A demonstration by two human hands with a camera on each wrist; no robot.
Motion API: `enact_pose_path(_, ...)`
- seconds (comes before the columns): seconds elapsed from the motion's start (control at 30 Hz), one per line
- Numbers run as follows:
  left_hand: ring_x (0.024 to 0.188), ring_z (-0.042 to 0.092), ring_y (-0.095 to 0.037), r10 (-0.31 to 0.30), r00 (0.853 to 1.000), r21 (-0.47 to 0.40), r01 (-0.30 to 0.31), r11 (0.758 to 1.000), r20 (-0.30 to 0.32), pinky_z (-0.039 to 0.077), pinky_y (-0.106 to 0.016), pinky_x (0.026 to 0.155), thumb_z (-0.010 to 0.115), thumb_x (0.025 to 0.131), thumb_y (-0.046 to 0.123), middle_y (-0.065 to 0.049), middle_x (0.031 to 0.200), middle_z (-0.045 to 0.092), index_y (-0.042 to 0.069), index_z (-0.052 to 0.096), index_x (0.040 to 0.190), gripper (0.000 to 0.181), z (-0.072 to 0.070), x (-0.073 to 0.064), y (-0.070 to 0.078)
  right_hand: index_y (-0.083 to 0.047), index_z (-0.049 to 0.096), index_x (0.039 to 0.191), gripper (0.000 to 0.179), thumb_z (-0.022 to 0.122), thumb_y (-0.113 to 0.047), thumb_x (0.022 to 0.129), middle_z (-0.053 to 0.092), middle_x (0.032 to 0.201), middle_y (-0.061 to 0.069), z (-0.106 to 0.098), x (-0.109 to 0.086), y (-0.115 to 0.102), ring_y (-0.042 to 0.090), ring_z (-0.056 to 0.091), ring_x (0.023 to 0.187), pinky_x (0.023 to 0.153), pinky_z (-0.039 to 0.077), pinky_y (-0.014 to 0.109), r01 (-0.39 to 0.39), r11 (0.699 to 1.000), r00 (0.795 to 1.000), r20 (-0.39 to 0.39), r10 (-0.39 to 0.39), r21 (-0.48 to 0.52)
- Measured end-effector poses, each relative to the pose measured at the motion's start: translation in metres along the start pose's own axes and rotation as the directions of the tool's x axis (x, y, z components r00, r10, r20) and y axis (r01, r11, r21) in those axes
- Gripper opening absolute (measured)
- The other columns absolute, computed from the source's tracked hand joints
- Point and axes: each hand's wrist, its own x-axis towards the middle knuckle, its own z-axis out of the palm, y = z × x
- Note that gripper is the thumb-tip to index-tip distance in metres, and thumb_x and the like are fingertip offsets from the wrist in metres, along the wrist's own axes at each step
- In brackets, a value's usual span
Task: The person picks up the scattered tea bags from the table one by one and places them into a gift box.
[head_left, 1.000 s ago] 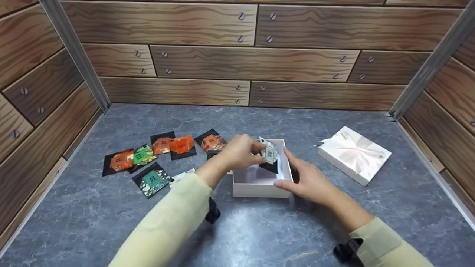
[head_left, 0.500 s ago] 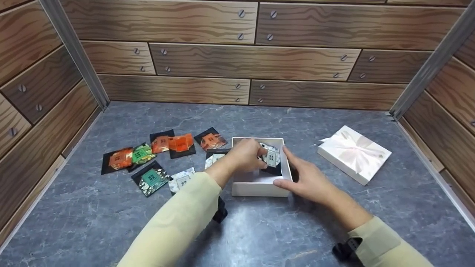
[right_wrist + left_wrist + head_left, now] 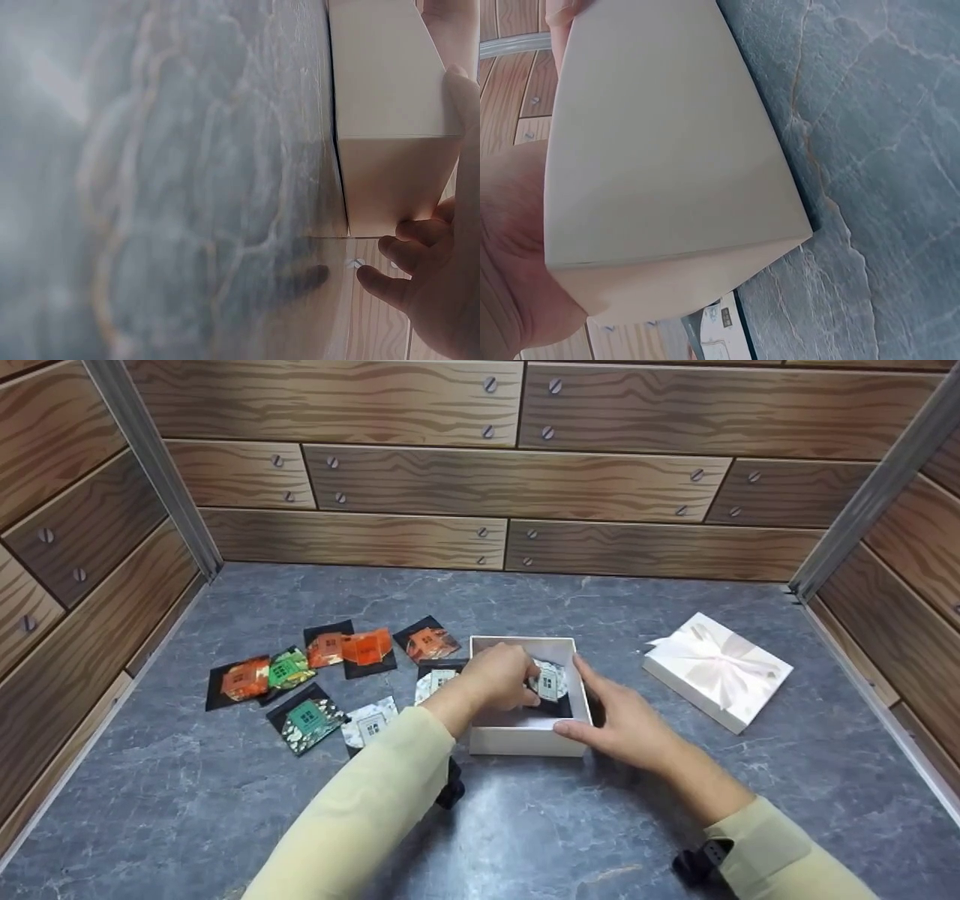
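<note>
Having sunk lower since 1 second ago, the black-and-white packet [image 3: 551,680] is now sitting inside the white box [image 3: 525,742], near its right wall. The left hand [image 3: 499,676] is reaching into the box, thumb and forefinger pinching the packet's left edge. The right hand [image 3: 626,727] is gripping the box's near right corner. Left of the box, 8 other packets [image 3: 306,718] are lying on the surface [image 3: 570,840]; right of it, well apart, a bow-topped white lid [image 3: 716,671] is resting.
</note>
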Motion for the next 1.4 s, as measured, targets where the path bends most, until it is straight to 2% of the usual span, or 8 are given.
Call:
enact_pose_path(0.2,0.08,0.062,-0.02,-0.02,1.0,0.023,0.02,1.0,0.006,0.055,-0.039,0.079,0.085,0.091,0.031,0.005,0.075,0.067,0.015,0.073,0.084,0.022,0.001,-0.002,0.001,-0.006,0.027,0.168,0.105,0.078,-0.057,0.092,0.052,0.152,0.032,0.001,0.0,-0.001,0.048,0.053,0.137,0.113,0.042,0.063,-0.002,1.0,1.0,0.005,0.002,0.0)
enact_pose_path(0.33,0.092,0.067,-0.021,-0.049,0.999,0.036,0.049,0.998,0.013,0.057,-0.041,0.086,0.082,0.092,0.031,0.001,0.092,0.076,0.016,0.081,0.103,0.018,-0.001,-0.004,0.001,-0.007,0.025,0.169,0.106,0.076,-0.06,0.092,0.051,0.153,0.031,0.002,0.0,-0.001,0.048,0.052,0.138,0.114,0.041,0.063,-0.009,1.0,1.0,0.013,0.009,-0.001)
enact_pose_path(0.5,0.12,0.068,-0.024,-0.076,0.997,-0.01,0.076,0.997,0.018,0.054,-0.043,0.102,0.078,0.096,0.028,-0.001,0.13,0.075,0.021,0.074,0.137,0.042,-0.011,-0.009,0.002,-0.007,0.026,0.169,0.106,0.077,-0.06,0.092,0.05,0.154,0.03,0.003,-0.001,-0.002,0.047,0.052,0.139,0.115,0.04,0.062,-0.008,1.0,1.0,0.01,0.008,0.006)
enact_pose_path(0.7,0.128,0.066,-0.027,-0.074,0.997,-0.08,0.072,0.994,-0.019,0.051,-0.044,0.109,0.075,0.101,0.035,-0.006,0.141,0.069,0.018,0.064,0.148,0.051,-0.034,-0.025,-0.006,-0.007,0.024,0.169,0.109,0.077,-0.061,0.091,0.049,0.156,0.03,0.004,-0.001,-0.002,0.047,0.05,0.14,0.115,0.039,0.063,-0.031,0.999,0.999,0.022,0.031,0.015)
enact_pose_path(0.83,0.123,0.068,-0.025,-0.075,0.994,-0.184,0.059,0.981,-0.08,0.054,-0.042,0.104,0.071,0.104,0.035,-0.008,0.139,0.069,0.016,0.062,0.15,0.051,-0.051,-0.043,-0.02,-0.008,0.023,0.169,0.11,0.077,-0.062,0.09,0.048,0.156,0.03,0.005,-0.001,-0.001,0.047,0.049,0.141,0.116,0.038,0.063,-0.04,0.999,0.999,0.025,0.039,0.013)
enact_pose_path(1.07,0.08,0.069,-0.02,-0.141,0.97,-0.42,0.046,0.907,-0.198,0.06,-0.032,0.073,0.071,0.104,0.029,-0.008,0.131,0.073,0.012,0.058,0.152,0.052,-0.08,-0.087,-0.056,-0.008,0.025,0.169,0.106,0.076,-0.06,0.092,0.046,0.158,0.029,0.002,-0.002,-0.001,0.049,0.048,0.142,0.116,0.037,0.065,-0.028,1.0,1.0,0.006,0.028,-0.008)
enact_pose_path(1.27,0.106,0.073,-0.022,-0.215,0.933,-0.43,0.075,0.9,-0.289,0.058,-0.042,0.096,0.072,0.103,0.033,-0.007,0.129,0.075,0.015,0.061,0.15,0.052,-0.092,-0.129,-0.093,-0.008,0.023,0.169,0.109,0.077,-0.061,0.091,0.045,0.159,0.029,-0.001,-0.001,-0.002,0.049,0.047,0.142,0.117,0.037,0.064,-0.033,0.999,0.999,0.013,0.034,-0.004)
enact_pose_path(1.4,0.106,0.074,-0.026,-0.264,0.912,-0.438,0.108,0.893,-0.314,0.06,-0.046,0.092,0.073,0.102,0.031,-0.01,0.128,0.075,0.015,0.061,0.151,0.052,-0.09,-0.155,-0.12,-0.008,0.023,0.169,0.11,0.078,-0.061,0.09,0.045,0.158,0.029,0.0,-0.001,-0.002,0.049,0.048,0.142,0.116,0.037,0.064,-0.038,0.999,0.999,0.017,0.038,-0.009)
